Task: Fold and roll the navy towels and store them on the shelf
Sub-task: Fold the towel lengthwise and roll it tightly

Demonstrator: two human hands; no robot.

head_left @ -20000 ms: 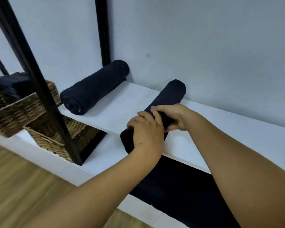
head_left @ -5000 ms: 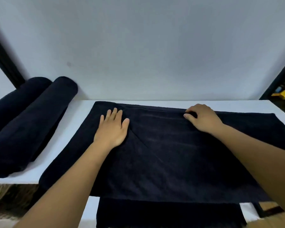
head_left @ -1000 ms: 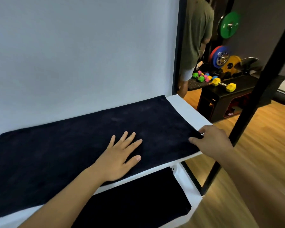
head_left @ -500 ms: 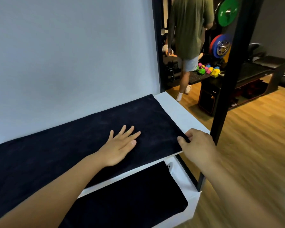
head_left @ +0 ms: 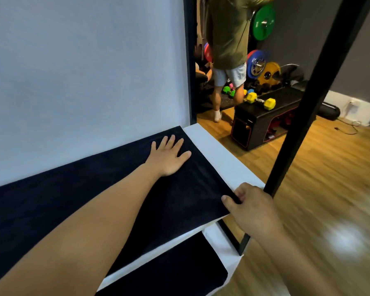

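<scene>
The navy towel (head_left: 51, 199) lies spread flat on the white shelf (head_left: 220, 159), stretching toward 8 o'clock from the left hand (head_left: 169, 157), which presses on its far end, fingers straight and apart. At 4 o'clock from that hand, the right hand (head_left: 250, 208) pinches the towel's near corner

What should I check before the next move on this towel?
1. Towel flat on shelf: ok.
2. Left hand flat on the towel near its far right corner: ok.
3. Right hand pinches the near right corner: ok.
4. Towel's left end square: out of view, cannot tell.
5. Right hand clear of the post: cannot tell.
</scene>
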